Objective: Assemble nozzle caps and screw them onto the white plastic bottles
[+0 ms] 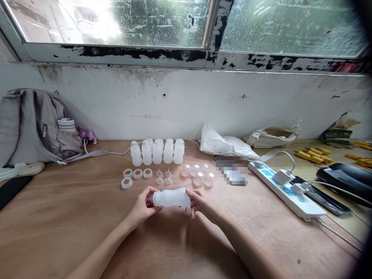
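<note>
A frosted white bottle [172, 197] lies sideways between my hands, above the front of the wooden table. My left hand [144, 205] grips its neck end, where a clear nipple with a ring shows between the fingers. My right hand [200, 204] holds the bottle's base between thumb and fingers. Behind them, several white rings [126, 183] sit at the left, several clear nipples [159, 181] in the middle, and several clear round caps [197, 181] at the right. Farther back stand several frosted bottles [157, 152] in a group.
A grey backpack [31, 124] leans at the back left, beside a dark flat object [13, 190]. At right are a white power strip [290, 193] with cables, a plastic package [226, 144], a pale bag [271, 135] and yellow pieces [314, 155].
</note>
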Tool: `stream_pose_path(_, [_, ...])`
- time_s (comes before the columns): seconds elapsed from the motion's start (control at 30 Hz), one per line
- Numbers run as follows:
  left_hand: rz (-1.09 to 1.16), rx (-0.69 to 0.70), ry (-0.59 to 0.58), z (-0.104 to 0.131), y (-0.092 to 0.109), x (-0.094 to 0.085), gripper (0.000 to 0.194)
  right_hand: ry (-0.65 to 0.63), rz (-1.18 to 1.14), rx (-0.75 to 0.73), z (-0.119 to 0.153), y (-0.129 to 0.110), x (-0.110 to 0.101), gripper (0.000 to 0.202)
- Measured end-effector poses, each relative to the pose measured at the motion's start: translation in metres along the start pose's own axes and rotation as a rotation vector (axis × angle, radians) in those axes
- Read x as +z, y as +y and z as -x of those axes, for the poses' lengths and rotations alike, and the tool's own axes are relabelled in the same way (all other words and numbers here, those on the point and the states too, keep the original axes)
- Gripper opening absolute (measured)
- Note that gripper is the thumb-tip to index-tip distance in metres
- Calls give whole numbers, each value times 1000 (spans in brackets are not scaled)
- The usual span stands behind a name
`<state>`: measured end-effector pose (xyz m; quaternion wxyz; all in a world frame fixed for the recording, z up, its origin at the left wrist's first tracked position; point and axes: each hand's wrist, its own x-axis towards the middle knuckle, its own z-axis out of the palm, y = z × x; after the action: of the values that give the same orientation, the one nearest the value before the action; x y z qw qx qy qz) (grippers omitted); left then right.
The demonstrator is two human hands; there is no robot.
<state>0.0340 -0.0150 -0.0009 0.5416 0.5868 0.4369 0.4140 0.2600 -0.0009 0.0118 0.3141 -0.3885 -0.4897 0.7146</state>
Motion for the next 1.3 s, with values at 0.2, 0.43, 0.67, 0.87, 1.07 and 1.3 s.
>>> stream_pose_path(0.2, [202, -114, -53, 2, 10, -3, 36, 75, -46, -26, -2, -2, 5, 37])
stream_pose_path(0.43, [199, -102, 8, 3, 11, -2, 33, 158, 71, 93, -3, 1, 5, 49])
stream_pose_path(0.67, [376, -189, 59, 3, 12, -4, 31, 107, 145, -291, 5, -12, 9, 50])
stream_pose_path(0.87, [247, -112, 34, 4, 15, -9, 39, 190, 265, -64, -2, -6, 3, 51])
stream_pose_path(1.07, [359, -221, 38, 5, 16, -8, 42, 105, 342, -316, 7, -11, 8, 57])
stream_pose_path(1.3, [80, -73, 4, 5, 9, -8, 43, 166, 192, 11, -2, 4, 15, 41])
